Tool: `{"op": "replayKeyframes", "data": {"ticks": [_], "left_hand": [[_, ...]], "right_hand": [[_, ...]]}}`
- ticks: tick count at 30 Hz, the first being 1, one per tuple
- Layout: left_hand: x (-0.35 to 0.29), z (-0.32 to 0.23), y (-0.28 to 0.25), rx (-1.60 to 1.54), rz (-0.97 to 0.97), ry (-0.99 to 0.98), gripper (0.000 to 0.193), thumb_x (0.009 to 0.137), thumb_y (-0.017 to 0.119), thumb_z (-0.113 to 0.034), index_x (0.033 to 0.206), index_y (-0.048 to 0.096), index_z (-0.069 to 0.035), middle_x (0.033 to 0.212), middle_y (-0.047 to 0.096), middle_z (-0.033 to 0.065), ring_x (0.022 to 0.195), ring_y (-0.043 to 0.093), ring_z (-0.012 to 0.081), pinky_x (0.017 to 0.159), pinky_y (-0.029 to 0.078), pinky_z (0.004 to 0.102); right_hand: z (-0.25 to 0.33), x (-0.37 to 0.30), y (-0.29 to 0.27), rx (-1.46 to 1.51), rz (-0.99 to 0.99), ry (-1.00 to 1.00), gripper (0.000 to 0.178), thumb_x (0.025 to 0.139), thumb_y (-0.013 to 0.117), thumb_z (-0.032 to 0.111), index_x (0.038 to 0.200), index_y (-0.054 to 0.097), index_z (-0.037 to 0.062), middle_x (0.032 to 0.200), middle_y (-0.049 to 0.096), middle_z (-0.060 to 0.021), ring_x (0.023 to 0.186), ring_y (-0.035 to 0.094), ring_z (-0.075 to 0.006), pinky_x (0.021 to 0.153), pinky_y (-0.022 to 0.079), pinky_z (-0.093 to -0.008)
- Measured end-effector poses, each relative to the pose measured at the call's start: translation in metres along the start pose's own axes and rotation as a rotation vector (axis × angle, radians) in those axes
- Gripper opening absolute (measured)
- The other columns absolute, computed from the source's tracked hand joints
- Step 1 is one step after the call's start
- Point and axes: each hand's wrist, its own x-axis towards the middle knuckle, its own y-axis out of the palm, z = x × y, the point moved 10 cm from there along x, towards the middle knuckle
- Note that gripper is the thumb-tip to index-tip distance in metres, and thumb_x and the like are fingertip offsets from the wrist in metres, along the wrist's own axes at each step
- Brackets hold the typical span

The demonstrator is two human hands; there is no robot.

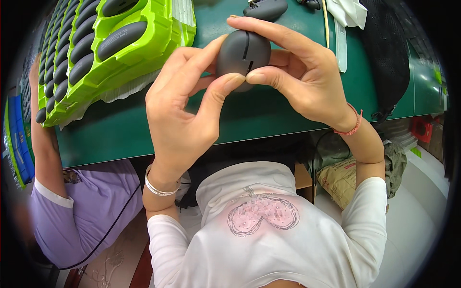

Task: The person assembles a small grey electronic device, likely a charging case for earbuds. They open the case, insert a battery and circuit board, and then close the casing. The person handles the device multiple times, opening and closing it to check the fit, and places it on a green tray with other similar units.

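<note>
Between both hands, above the near part of the green table, a dark grey rounded earbud case (230, 55) is held up. Its dark seam runs down the side facing me, with a small notch near the bottom. My left hand (185, 96) grips the left side with fingers behind and thumb at the lower front. My right hand (305, 72) has its index finger over the top and its thumb against the lower edge, close to the left thumb. Beyond them lies another dark grey case (265, 9), seemingly opened, partly cut by the frame's top.
A bright green tray (165, 29) with rows of dark grey cases stands at the left on the green table (110, 139). A black mesh bag (384, 57) lies at right, near white plastic (346, 12) and a thin stick (326, 24). A co-worker in a purple shirt (96, 206) sits at left.
</note>
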Motion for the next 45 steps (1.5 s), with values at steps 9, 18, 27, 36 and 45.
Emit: {"op": "replayKeyframes", "data": {"ticks": [9,18,27,36,45], "left_hand": [[-0.009,-0.025,-0.001,0.292,-0.223,0.226,0.064,0.066,0.087,-0.014,0.121,0.059,0.0,0.111,0.061,0.0118,0.1,0.06,0.0211,0.083,0.051,0.031],[-0.007,-0.024,-0.003,0.285,-0.181,0.241,0.057,0.068,0.084,-0.012,0.118,0.061,0.003,0.106,0.065,0.0142,0.093,0.064,0.0228,0.08,0.053,0.0315],[-0.015,-0.026,-0.01,0.219,-0.146,0.241,0.056,0.068,0.081,-0.005,0.119,0.059,0.006,0.11,0.065,0.0171,0.101,0.063,0.0248,0.085,0.052,0.0333],[-0.021,-0.031,-0.013,0.243,-0.098,0.243,0.059,0.06,0.08,0.002,0.115,0.061,0.006,0.108,0.065,0.0166,0.1,0.063,0.0257,0.088,0.051,0.035],[-0.024,-0.031,-0.018,0.24,-0.071,0.214,0.06,0.058,0.084,-0.003,0.114,0.062,0.005,0.101,0.066,0.0147,0.092,0.063,0.0241,0.081,0.051,0.0328]], "right_hand": [[-0.007,0.003,-0.005,0.23,-0.05,0.082,0.052,0.088,0.067,0.008,0.134,0.044,-0.003,0.13,0.05,-0.0142,0.114,0.054,-0.0179,0.095,0.051,-0.0334],[-0.004,0.001,0.002,0.25,0.038,0.121,0.057,0.087,0.069,0.012,0.134,0.042,-0.0048,0.128,0.051,-0.0158,0.117,0.052,-0.0201,0.101,0.045,-0.0348],[0.008,0.001,0.011,0.024,0.145,0.003,0.066,0.076,0.079,0.009,0.131,0.047,-0.0075,0.13,0.052,-0.0171,0.118,0.055,-0.0232,0.1,0.048,-0.0367],[0.017,0.002,0.012,-0.099,0.122,-0.177,0.058,0.07,0.084,0.016,0.12,0.058,-0.0005,0.113,0.062,-0.0107,0.1,0.065,-0.0211,0.084,0.057,-0.0313],[0.027,-0.003,0.021,-0.441,0.251,-0.334,0.078,0.061,0.084,0.039,0.121,0.057,-0.0032,0.113,0.061,-0.0155,0.1,0.059,-0.0241,0.079,0.051,-0.0317]]}}
